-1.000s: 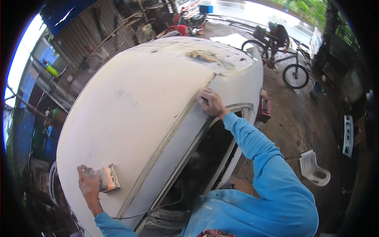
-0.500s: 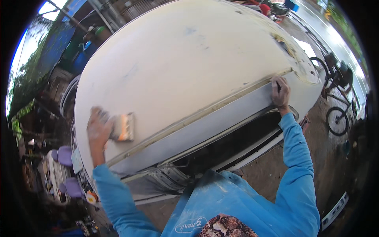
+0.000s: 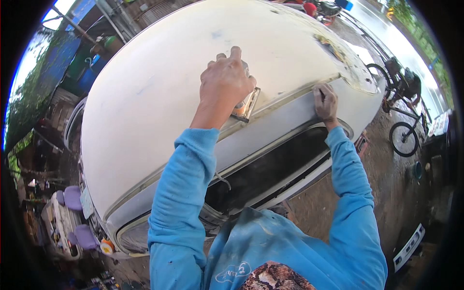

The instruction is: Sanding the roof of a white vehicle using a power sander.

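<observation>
The scene is viewed from a single head-worn fisheye camera, aimed steeply downward, close above the white car roof (image 3: 159, 96).

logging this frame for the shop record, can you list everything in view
car body: 1, white, centre, roof up
sanding block: 1, tan and grey, on the roof by the gutter seam
bicycle: 1, dark, right, on the dirt ground
blue barrel: 1, upper left
purple seats: 2, lower left
sleeves: 2, blue
left hand: pressing the sanding block
right hand: resting on the roof edge
</observation>
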Available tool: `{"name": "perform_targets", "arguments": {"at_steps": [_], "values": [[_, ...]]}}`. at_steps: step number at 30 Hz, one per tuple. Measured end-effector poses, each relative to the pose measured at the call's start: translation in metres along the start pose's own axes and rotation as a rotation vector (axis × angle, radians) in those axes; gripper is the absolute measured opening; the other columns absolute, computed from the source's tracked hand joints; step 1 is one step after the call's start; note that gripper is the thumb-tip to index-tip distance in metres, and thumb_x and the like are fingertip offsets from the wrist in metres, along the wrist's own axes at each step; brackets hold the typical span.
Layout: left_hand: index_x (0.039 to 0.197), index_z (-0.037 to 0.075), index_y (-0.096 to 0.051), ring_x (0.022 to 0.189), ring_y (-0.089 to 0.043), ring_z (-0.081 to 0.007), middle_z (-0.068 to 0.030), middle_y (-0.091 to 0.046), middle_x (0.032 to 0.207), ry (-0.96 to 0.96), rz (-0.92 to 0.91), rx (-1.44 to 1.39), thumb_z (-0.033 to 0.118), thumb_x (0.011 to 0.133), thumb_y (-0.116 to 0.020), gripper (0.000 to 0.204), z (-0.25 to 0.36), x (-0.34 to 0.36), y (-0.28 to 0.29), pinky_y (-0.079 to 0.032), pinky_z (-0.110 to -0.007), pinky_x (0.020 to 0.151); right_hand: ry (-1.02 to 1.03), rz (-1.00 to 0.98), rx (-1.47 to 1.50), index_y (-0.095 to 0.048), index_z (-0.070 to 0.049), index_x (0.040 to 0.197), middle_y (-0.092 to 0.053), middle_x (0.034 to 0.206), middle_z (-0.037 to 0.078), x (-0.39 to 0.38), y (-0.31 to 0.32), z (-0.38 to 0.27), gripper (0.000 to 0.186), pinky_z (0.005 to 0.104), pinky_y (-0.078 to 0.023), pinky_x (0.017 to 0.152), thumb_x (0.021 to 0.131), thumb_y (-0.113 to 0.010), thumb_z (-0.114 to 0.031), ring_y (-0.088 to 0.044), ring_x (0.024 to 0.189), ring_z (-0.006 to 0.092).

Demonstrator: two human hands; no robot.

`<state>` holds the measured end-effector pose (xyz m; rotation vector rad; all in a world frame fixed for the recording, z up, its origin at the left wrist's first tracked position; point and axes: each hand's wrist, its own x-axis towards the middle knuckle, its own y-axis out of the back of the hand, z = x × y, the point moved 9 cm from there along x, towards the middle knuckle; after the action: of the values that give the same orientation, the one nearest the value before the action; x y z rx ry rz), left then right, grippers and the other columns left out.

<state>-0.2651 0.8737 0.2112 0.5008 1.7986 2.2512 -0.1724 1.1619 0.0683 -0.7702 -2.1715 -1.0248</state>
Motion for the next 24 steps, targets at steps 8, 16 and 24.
{"name": "perform_targets", "arguments": {"at_steps": [8,16,24], "values": [[0.131,0.008,-0.053,0.117,-0.065,-0.039,-0.0205,-0.065,0.124,-0.089,-0.058,0.006,0.034,0.084,-0.074,0.058,0.077,0.021,-0.018,-0.053,-0.05,0.099,0.041,0.008,0.025,-0.067,-0.001,0.085,-0.069,0.088,0.016,0.002,0.004,-0.002,0.01,0.0434,-0.052,0.082,0.089,-0.06,-0.007,-0.065,0.087,0.0364],[0.131,0.011,-0.054,0.117,-0.064,-0.0406,-0.0196,-0.064,0.125,-0.01,-0.009,0.018,0.03,0.082,-0.074,0.056,0.01,-0.016,0.0,-0.052,-0.051,0.098,0.032,-0.01,0.034,-0.067,-0.001,0.085,-0.07,0.089,0.015,0.001,0.004,-0.001,0.007,0.043,-0.053,0.082,0.089,-0.062,-0.005,-0.066,0.089,0.0356],[0.124,0.009,-0.055,0.11,-0.066,-0.0402,-0.0194,-0.067,0.117,0.21,0.173,0.038,0.022,0.081,-0.074,0.05,-0.16,-0.088,0.049,-0.053,-0.05,0.093,0.038,-0.004,-0.003,-0.069,-0.001,0.087,-0.07,0.09,0.016,0.002,0.004,-0.002,0.011,0.0436,-0.053,0.084,0.091,-0.062,-0.008,-0.067,0.09,0.0371]]}}
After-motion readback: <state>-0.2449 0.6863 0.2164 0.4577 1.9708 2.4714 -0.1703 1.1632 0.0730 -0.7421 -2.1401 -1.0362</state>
